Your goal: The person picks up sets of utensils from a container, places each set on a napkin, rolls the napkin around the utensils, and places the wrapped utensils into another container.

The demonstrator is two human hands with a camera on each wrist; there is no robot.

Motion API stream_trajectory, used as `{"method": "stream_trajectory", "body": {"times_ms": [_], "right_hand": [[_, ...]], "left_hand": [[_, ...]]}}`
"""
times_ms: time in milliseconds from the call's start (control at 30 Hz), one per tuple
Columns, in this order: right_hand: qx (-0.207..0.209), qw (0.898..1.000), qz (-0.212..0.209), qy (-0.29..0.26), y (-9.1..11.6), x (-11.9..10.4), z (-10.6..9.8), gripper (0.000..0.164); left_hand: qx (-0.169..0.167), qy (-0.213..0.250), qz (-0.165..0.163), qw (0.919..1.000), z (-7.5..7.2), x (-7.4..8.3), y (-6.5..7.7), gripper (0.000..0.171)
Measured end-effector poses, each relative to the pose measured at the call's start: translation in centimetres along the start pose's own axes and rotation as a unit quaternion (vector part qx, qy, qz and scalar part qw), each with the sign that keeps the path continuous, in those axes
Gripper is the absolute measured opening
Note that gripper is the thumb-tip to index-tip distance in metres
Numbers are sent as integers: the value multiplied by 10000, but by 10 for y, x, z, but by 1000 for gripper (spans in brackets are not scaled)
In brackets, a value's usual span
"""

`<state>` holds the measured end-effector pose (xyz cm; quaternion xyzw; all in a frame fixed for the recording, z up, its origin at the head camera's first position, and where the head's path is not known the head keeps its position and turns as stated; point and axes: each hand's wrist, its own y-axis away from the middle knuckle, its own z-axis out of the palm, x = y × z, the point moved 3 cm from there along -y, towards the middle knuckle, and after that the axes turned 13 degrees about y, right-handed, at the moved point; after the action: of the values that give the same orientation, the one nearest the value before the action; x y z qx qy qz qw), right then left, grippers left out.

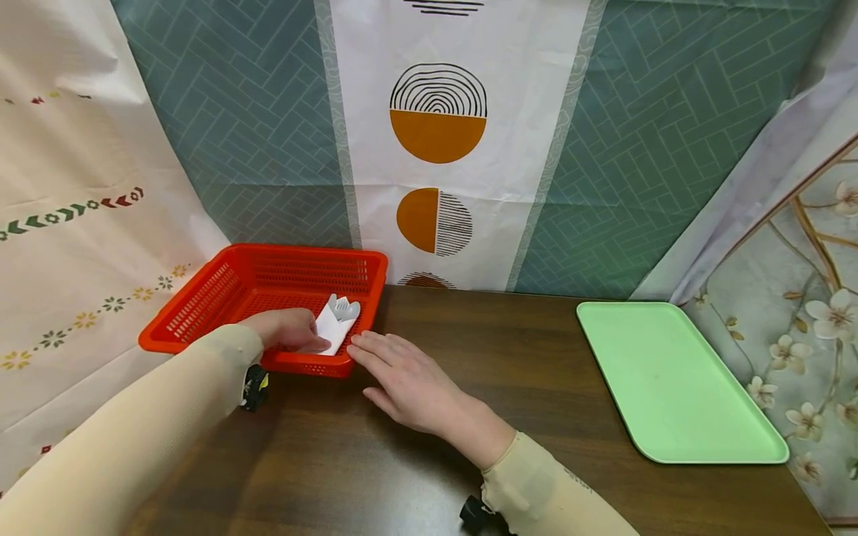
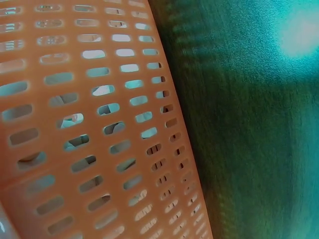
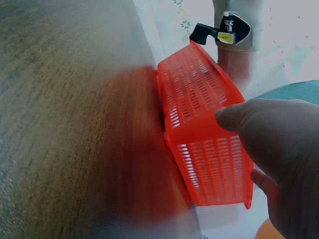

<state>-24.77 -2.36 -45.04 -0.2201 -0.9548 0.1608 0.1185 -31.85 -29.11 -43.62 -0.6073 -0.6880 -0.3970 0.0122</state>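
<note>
A red perforated plastic basket (image 1: 308, 260) stands at the back left of the table. Inside its right part lies a white paper cutlery packet (image 1: 330, 327), with the grey tips of a fork and other utensils showing at the top. My left hand (image 1: 290, 327) reaches over the near rim and pinches the packet's lower end; part of the fingers is hidden. At the basket's near right corner is my right hand (image 1: 415, 380), palm down with fingers extended, fingertips right at the rim. In the right wrist view, its thumb (image 3: 232, 118) overlaps the basket's corner.
A light green tray (image 1: 684, 387) lies at the right side of the brown wooden table (image 1: 509, 357). Patterned cloths (image 1: 268, 112) hang behind the table and along both sides, close to the basket's back and left.
</note>
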Motion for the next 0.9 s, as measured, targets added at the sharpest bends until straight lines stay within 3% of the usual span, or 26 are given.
{"method": "stream_trajectory", "body": {"times_ms": [300, 900], "right_hand": [[-54, 10000, 2, -44, -1, 0, 2, 70], [-51, 9997, 119, -202, 0, 0, 0, 72]], "left_hand": [[-145, 52, -44, 9999, 0, 1, 3, 46], [26, 490, -238, 9985, -1, -6, 1, 50]]}}
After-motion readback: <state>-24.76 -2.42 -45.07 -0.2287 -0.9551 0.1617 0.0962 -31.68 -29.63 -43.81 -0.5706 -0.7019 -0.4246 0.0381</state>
